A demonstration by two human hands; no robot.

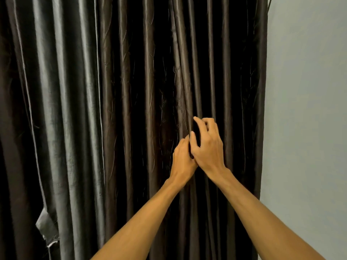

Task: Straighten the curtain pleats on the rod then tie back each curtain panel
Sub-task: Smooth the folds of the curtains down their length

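- Grey-green wall (308,109) at R; dark curtain fills the rest of the view. Rod not in view.
- Two panels: left panel (62,109) shinier, greyish; right panel (142,91) brown w/ faint embossed pattern. Both hang full length, no tie-back seen.
- Bent-over flap (44,224) low on left panel's edge, looks creased or torn; can't tell which.
- Both hands on one pleat (189,102) of right panel, near its wall-side edge, hands touching each other.
- Right hand (207,147): thumb and curled fingers clamped on the pleat, a dark fold between them.
- Left hand (181,160): just below and L of it, thumb against the same fold, fingers curled in. Fingertips hidden behind the R hand, so grip is judged, not seen.
- Stage, by my read: pleat-straightening, tie-back not yet begun.
- Risks:
  - Slick satin may slip out of a light pinch, and the fold collapses into its neighbour.
  - Hard downward tug could strain hooks/rod overhead, unseen.
  - Both hands on one spot: folds above may stay twisted.
  - Neighbour pleats sit close, so it's easy to grab two at once.
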